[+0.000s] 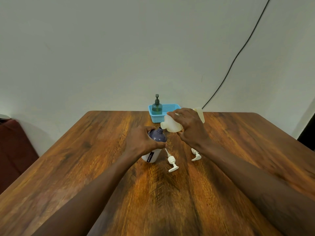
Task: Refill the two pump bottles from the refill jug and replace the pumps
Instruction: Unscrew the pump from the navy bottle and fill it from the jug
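Forearms (95, 189) reach mid-frame: left grip (144, 142) clasps bottle (157, 136), right grip (189, 130) clasps tilted jug (170, 123); line them up, pour slowly.

Item: your two forearms (95, 193), bare along their whole visible length, lean, blurred toward the lower edge of the view. Item: your left hand (141, 142), bare, knuckles showing. Item: your right hand (190, 130), bare, tendons faintly ridged across its back.
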The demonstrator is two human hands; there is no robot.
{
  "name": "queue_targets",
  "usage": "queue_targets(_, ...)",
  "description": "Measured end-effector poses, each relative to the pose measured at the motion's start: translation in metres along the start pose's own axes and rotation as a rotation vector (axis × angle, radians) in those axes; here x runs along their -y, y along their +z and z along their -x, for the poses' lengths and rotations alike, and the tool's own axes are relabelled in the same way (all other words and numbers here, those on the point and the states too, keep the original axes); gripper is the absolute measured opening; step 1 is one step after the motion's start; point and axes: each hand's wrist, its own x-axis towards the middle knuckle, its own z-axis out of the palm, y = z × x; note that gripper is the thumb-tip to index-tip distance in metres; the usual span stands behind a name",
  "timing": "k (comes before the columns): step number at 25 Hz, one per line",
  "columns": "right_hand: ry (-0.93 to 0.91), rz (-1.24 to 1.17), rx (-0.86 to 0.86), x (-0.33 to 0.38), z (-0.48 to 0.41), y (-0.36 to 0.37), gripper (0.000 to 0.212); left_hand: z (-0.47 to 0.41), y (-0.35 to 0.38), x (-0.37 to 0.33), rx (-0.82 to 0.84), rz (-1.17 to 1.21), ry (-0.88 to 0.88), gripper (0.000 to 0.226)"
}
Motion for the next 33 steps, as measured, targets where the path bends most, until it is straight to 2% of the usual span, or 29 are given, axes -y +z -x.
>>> queue_targets(15,-0.041,0.046,0.055,0.0013,-0.0048,-0.0003,0.076,0.0028,-0.0032,0.0000,0.013,0.015,0.005,0.067)
queue_targets(21,-0.050,0.058,0.070,0.0018,-0.0067,0.0001,0.076,0.0055,-0.0050,-0.0018,0.042,0.042,-0.016,0.092)
queue_targets(33,-0.079,0.082,0.076,0.0073,-0.0101,-0.0036,0.076,0.0083,-0.0077,-0.0039,0.066,0.065,-0.018,0.096)
